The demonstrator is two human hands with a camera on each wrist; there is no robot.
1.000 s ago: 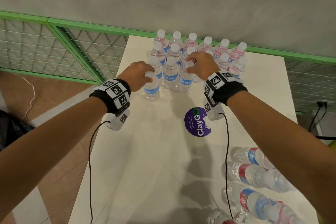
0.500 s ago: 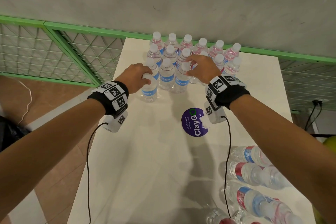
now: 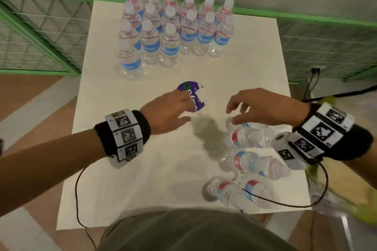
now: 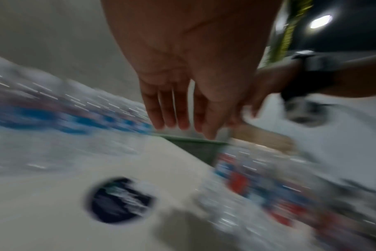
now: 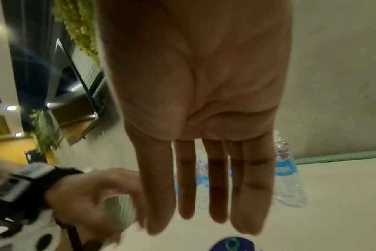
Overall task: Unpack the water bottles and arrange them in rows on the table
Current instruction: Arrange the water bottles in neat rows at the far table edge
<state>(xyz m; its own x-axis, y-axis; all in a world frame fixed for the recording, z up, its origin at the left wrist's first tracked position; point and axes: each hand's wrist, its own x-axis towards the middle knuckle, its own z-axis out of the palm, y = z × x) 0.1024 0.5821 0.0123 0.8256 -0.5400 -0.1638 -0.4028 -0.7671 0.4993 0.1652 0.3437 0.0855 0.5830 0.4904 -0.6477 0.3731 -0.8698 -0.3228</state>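
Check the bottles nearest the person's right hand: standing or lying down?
Lying down. The bottles rest on their sides on the table, caps pointing sideways; the right hand hovers above them, holding nothing.

- Right hand (image 5: 195,105) fills the frame, palm to the camera, fingers (image 5: 215,183) straight and holding nothing.
- Left hand (image 5: 92,198) is at lower left, blurred.
- Upright bottles (image 5: 286,176) stand behind on the table (image 5: 333,212).
- A purple sticker (image 5: 232,245) shows at the bottom edge.

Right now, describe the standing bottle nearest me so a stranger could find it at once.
Find the white table and the block of upright bottles at its far end by the green rail. Go to the block's left column. The front bottle stands alone, forward of every row, with nothing to its right.
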